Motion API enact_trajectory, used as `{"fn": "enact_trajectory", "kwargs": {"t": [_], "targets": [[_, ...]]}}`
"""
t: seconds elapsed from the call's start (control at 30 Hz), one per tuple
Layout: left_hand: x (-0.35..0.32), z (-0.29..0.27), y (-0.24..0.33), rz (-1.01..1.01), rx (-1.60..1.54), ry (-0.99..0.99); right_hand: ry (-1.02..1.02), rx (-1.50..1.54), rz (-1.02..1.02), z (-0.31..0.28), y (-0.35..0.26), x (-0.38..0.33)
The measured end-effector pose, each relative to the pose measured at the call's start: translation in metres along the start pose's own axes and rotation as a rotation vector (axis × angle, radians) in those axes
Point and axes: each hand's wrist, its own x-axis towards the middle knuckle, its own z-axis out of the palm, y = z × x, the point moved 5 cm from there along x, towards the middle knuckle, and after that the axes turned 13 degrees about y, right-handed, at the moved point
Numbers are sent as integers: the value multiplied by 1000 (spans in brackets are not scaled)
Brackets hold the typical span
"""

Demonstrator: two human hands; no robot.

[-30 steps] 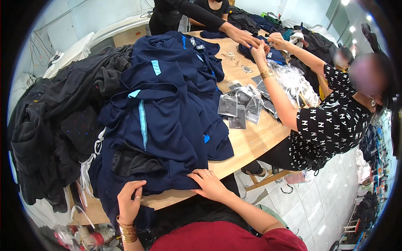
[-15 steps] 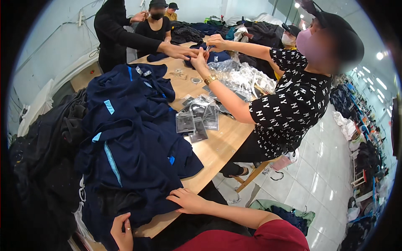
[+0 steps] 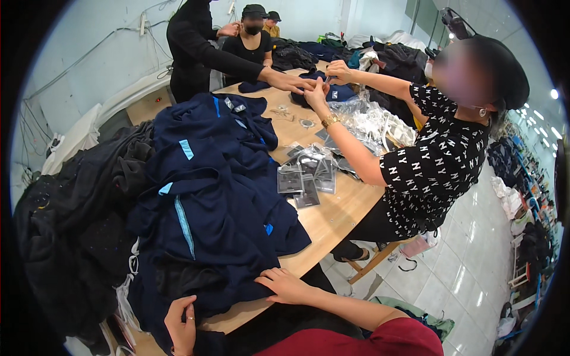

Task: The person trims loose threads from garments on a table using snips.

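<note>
A pile of dark navy garments (image 3: 225,202) with light-blue strips lies along the table before me. My right hand (image 3: 284,286) rests open on the near right corner of the pile, fingers stretched out and palm down. Near the table's front edge, my left hand (image 3: 181,323) stands beside the same cloth, its fingers loosely bent and apart, a ring on one of them. Nothing shows in its grasp. A black piece of cloth (image 3: 184,280) lies on the navy fabric between and beyond my hands.
Dark grey garments (image 3: 77,202) heap up at the left. Several black tags (image 3: 306,178) lie on the wooden table (image 3: 332,207). At the right, a person in a patterned shirt (image 3: 439,160) meets hands with a person in black sleeves (image 3: 231,59) across the table. White strings (image 3: 380,124) lie near them.
The whole view has swung, so the table and people sit farther right in the picture. My hands stay by the navy pile. The two people's hands remain together.
</note>
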Motion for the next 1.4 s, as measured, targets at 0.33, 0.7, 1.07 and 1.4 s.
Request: {"fn": "enact_trajectory", "kwargs": {"t": [0.33,0.7,1.07,1.4], "targets": [[-7,4,-8,1,5,4,-23,-10,13,5,3,0],[-9,-3,-3,-86,-127,-20,-144,-49,-15,5,3,7],[-131,211,113,399,-855,-1657,-365,-242,-48,6,-3,25],[-187,219,129,832,-688,-1542,-323,-218,13,-5,-13,6]]}}
